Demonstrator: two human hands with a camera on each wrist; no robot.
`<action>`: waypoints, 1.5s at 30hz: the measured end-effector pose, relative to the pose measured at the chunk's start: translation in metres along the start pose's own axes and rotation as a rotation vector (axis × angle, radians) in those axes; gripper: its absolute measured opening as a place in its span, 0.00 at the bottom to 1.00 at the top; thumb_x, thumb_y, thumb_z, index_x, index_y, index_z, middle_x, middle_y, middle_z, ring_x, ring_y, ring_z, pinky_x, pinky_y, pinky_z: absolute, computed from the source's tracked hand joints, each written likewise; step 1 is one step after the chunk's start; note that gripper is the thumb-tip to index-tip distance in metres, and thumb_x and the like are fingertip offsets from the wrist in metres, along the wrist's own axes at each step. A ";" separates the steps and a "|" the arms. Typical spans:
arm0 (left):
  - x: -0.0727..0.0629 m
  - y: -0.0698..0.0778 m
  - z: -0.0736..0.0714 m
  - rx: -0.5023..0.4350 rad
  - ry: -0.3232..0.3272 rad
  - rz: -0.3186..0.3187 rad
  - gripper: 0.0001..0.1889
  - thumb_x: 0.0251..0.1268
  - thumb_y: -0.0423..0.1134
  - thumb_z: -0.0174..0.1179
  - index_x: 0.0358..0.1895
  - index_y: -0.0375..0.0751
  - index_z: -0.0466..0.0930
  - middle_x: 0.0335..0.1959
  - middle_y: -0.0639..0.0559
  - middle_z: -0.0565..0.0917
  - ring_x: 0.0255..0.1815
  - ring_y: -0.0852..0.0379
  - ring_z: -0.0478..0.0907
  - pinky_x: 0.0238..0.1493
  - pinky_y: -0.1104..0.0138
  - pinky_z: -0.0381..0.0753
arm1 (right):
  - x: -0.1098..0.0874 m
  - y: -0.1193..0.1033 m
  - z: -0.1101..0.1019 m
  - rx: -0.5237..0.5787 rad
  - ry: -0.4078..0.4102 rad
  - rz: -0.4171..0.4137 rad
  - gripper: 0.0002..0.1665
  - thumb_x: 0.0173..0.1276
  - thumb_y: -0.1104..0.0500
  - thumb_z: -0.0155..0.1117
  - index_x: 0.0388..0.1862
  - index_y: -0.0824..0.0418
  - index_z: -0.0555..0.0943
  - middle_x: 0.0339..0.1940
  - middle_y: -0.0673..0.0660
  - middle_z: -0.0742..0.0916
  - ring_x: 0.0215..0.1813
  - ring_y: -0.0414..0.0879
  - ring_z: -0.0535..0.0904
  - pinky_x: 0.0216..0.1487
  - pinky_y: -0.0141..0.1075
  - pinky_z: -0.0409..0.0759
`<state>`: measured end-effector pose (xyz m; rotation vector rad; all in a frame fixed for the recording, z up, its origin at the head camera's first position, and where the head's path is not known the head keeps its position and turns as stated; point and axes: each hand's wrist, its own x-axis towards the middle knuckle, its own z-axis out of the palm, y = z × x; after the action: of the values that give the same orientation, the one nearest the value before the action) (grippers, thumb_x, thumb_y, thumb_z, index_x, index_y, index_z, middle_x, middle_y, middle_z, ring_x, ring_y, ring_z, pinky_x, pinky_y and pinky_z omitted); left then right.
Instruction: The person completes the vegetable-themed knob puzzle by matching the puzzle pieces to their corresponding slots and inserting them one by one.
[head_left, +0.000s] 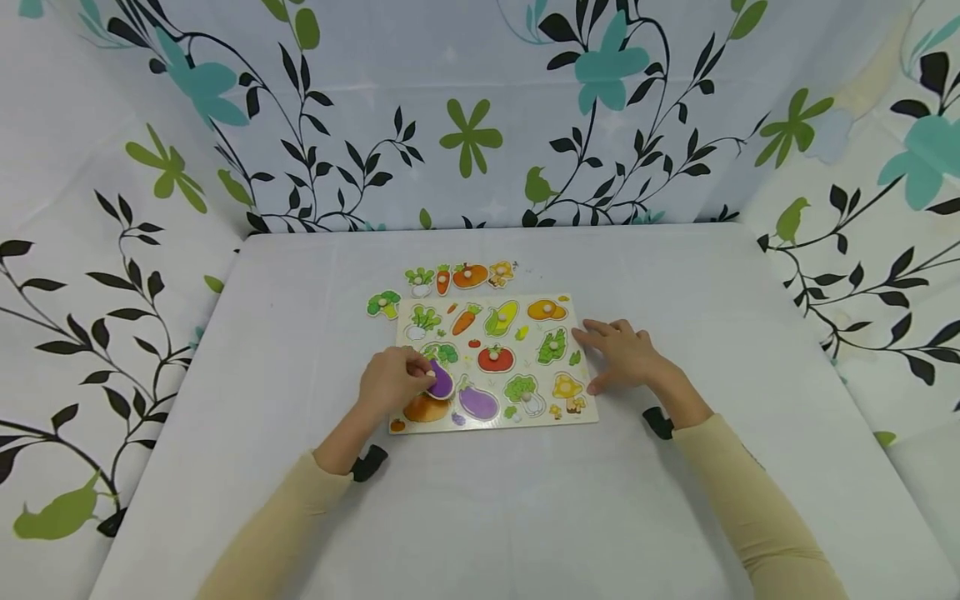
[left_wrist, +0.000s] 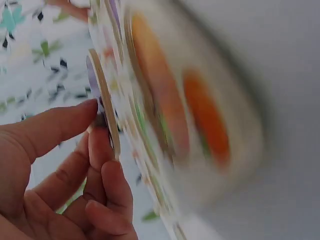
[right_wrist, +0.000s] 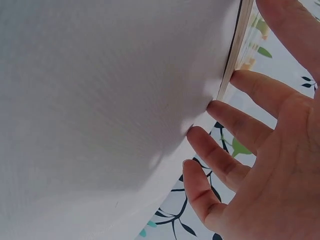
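Note:
A wooden vegetable puzzle board lies on the white table. Between thumb and fingertips, my left hand pinches the small knob of a purple eggplant puzzle piece. The piece is over the lower left of the board, left of the printed eggplant. In the left wrist view the eggplant piece appears edge-on, close to the board's face. My right hand spreads its fingers along the board's right edge; in the right wrist view its fingertips are right at that edge.
Behind the board lie loose puzzle pieces: a broccoli, a radish-like vegetable, a carrot, a pumpkin and mushrooms. A tomato piece sits in the board. Leaf-patterned cloth hangs behind the table.

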<state>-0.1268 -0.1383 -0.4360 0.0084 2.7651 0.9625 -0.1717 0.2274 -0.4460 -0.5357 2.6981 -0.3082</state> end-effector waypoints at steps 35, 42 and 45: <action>0.048 -0.004 -0.008 0.017 0.200 -0.040 0.16 0.61 0.47 0.66 0.45 0.39 0.82 0.31 0.46 0.82 0.27 0.52 0.75 0.26 0.67 0.68 | 0.001 0.004 0.001 0.011 0.007 0.014 0.60 0.48 0.46 0.80 0.77 0.51 0.60 0.79 0.61 0.61 0.71 0.65 0.58 0.57 0.59 0.62; 0.093 -0.045 -0.045 -0.121 0.288 -0.184 0.18 0.65 0.39 0.63 0.56 0.38 0.79 0.42 0.40 0.80 0.37 0.47 0.75 0.35 0.64 0.70 | 0.000 0.004 0.002 0.010 0.006 0.019 0.59 0.48 0.46 0.80 0.77 0.51 0.60 0.79 0.61 0.61 0.71 0.65 0.58 0.58 0.59 0.62; 0.101 -0.053 -0.049 -0.095 0.237 -0.225 0.19 0.63 0.40 0.63 0.56 0.38 0.80 0.46 0.39 0.80 0.40 0.46 0.75 0.38 0.62 0.72 | 0.000 0.003 0.001 0.011 0.005 0.011 0.59 0.48 0.46 0.80 0.77 0.51 0.60 0.79 0.61 0.61 0.71 0.65 0.58 0.57 0.59 0.62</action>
<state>-0.2322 -0.2019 -0.4513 -0.4502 2.8432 1.0931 -0.1717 0.2299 -0.4480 -0.5177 2.7020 -0.3215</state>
